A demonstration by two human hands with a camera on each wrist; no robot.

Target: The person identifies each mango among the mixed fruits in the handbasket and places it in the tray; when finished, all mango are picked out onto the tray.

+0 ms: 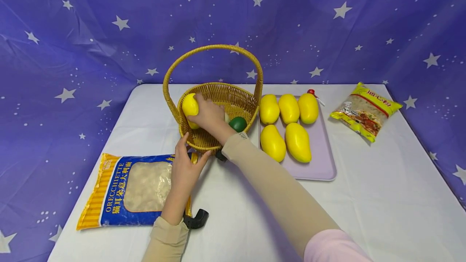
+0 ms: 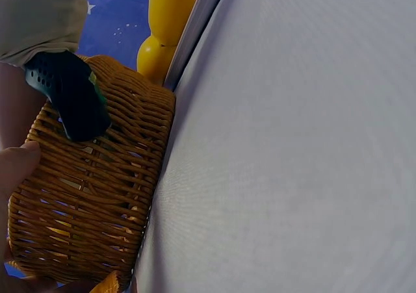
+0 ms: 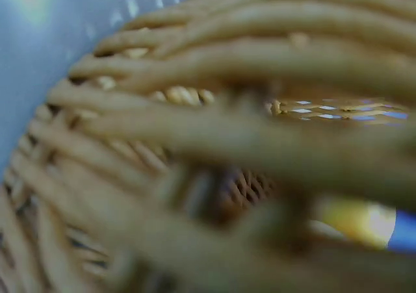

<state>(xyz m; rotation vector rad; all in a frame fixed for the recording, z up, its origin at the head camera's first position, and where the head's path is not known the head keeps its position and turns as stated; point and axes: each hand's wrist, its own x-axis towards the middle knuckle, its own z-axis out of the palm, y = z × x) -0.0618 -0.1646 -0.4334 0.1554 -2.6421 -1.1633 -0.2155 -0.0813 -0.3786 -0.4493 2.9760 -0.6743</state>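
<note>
A woven basket [image 1: 251,104] with a tall arched handle stands near the back of the white table. Reaching over its front rim, my right hand [image 1: 211,114] grips a yellow mango [image 1: 190,104] at the left inside wall, its fingers lying across the fruit. A dark green round fruit [image 1: 238,124] sits to the right of this hand, beside a pale item partly hidden behind it. My left hand [image 1: 186,169] touches the basket's front left side with thumb and forefinger spread. In the left wrist view its thumb [image 2: 23,166] lies against the woven wall.
A lilac tray [image 1: 320,169] with several mangoes [image 1: 297,142] is right of the basket. A red-topped white stick [image 1: 311,92] lies behind it. A noodle packet [image 1: 365,110] lies far right. The blue orecchiette bag [image 1: 145,189] lies front left, partly under the left arm.
</note>
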